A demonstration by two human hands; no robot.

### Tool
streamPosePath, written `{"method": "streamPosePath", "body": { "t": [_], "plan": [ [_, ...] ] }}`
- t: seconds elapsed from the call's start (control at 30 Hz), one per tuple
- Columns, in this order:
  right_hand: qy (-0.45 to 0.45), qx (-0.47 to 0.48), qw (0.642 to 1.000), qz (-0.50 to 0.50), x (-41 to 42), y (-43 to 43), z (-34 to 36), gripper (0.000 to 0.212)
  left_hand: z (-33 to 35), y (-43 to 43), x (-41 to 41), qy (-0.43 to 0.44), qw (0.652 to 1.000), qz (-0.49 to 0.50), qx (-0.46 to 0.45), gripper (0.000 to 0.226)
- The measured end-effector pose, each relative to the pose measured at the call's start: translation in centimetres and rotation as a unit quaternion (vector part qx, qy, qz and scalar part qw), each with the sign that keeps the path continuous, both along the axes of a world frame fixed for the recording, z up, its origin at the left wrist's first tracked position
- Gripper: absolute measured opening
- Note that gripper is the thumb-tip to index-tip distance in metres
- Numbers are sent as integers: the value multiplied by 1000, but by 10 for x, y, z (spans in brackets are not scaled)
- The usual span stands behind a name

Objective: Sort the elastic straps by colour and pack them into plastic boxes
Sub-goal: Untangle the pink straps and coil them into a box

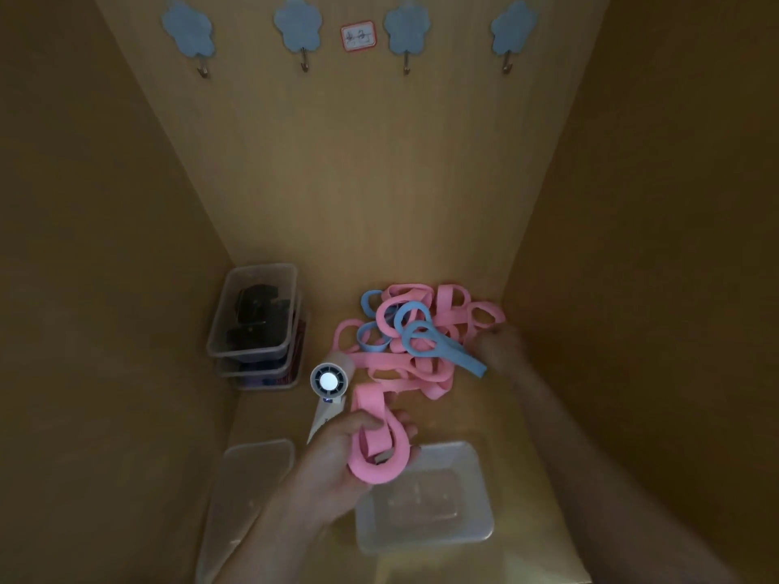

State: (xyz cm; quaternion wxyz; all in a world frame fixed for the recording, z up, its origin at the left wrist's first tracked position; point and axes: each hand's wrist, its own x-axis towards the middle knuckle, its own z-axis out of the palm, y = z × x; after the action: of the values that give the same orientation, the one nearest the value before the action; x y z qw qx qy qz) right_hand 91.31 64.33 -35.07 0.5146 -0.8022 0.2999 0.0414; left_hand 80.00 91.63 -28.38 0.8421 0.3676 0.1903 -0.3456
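Right hand, shadowed beside pink-and-blue strap pile: finger state indeterminable. Left hand fingers clamp a pink elastic strap. Stacked clear plastic boxes hold dark, indistinct contents.

A tangled pile of elastic straps, mostly pink with a few blue, lies on the floor of a dim wooden cupboard. In front of the pile, the left hand grips a bunch of looped pink straps, fingers curled round them. The right hand rests at the pile's right edge, beside the end of a long blue strap; its grip is too dark to read. Left of the pile stand stacked plastic boxes, the top one holding dark straps. A small handheld fan lies at the pile's front-left. An open clear box sits in front of the pile, and a lid lies front-left of it. On the wall high above the pile hang four blue flower hooks and a label.
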Motion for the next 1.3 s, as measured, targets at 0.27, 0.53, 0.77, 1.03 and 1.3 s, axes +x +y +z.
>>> {"method": "streamPosePath", "body": {
  "t": [0.27,0.53,0.77,1.03,1.3],
  "plan": [
    [104,-144,983,39,38,8,-21,44,17,15,-1,1,999,39,6,47],
    [50,-158,982,91,22,15,37,29,17,19,1,40,996,81,-6,26],
    [109,-272,940,178,28,8,-16,56,28,4,0,33,997,52,-43,30],
    [-80,-124,988,-55,39,1,20,30,21,3,2,61,993,94,-38,20],
    [-273,-202,940,26,29,2,86,8,22,-5,13,15,999,25,-40,32]
  ]
}}
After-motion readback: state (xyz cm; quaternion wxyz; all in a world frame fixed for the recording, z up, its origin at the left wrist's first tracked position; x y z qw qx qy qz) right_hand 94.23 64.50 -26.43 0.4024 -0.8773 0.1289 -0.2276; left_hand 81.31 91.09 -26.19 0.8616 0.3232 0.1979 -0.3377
